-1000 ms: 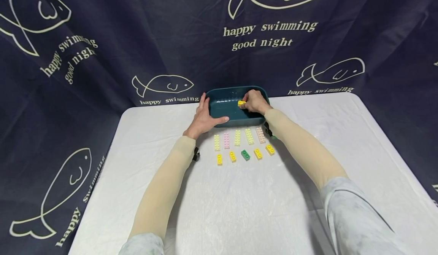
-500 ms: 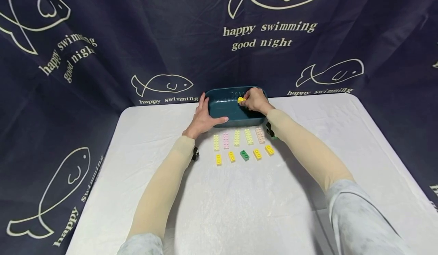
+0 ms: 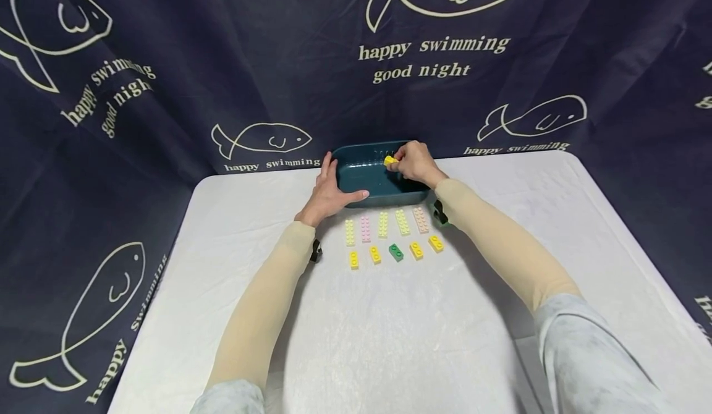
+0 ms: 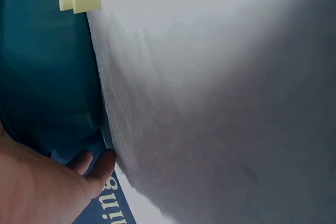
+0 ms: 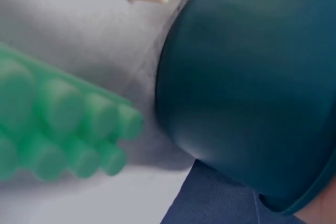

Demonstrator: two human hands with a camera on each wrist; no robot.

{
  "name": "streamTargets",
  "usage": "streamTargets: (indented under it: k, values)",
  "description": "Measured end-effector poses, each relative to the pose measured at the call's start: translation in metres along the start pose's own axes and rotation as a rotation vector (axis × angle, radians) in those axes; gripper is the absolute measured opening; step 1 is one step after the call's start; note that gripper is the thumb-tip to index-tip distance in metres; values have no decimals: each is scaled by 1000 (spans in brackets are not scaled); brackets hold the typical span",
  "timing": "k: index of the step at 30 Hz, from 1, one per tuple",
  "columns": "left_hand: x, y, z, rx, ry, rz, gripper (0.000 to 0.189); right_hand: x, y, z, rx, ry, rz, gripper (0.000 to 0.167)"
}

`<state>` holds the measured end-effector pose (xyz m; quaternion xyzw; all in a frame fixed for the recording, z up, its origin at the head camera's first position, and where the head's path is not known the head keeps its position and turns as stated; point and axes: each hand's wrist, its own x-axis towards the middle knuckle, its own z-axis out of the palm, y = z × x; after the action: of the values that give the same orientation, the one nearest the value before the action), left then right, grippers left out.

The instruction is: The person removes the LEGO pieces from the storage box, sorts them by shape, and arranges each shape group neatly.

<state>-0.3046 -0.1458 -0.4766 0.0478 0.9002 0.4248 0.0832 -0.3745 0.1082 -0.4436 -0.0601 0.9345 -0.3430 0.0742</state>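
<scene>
A dark teal basin (image 3: 384, 200) stands at the table's far edge. My left hand (image 3: 328, 193) is spread at its left end, thumb along the front rim and fingers reaching back along the side. In the left wrist view, the fingers (image 4: 100, 169) extend past the basin's outer wall. Over the basin's right half, my right hand (image 3: 416, 162) pinches a small yellow toy brick (image 3: 390, 161) between thumb and fingertips; part of that brick is hidden by the fingers. The right wrist view catches only a sliver of this hand at the rim.
In front of the basin lies a row of long bricks, including pale yellow, a pink (image 3: 365, 229) and a peach one (image 3: 421, 220). Nearer lie short yellow bricks (image 3: 354, 260) and a short green one (image 3: 395, 252). Close to my right wrist is a long green brick (image 5: 63, 108).
My right hand has shifted slightly up and back with the yellow brick, which has turned a little in the fingers. The left hand stays at the basin's left end.
</scene>
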Motion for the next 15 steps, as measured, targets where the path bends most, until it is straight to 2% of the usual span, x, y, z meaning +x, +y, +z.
streamTargets:
  k: [15]
  values:
    - [0, -1, 0, -6, -4, 7, 128, -10, 0, -10, 33, -1, -7, 26]
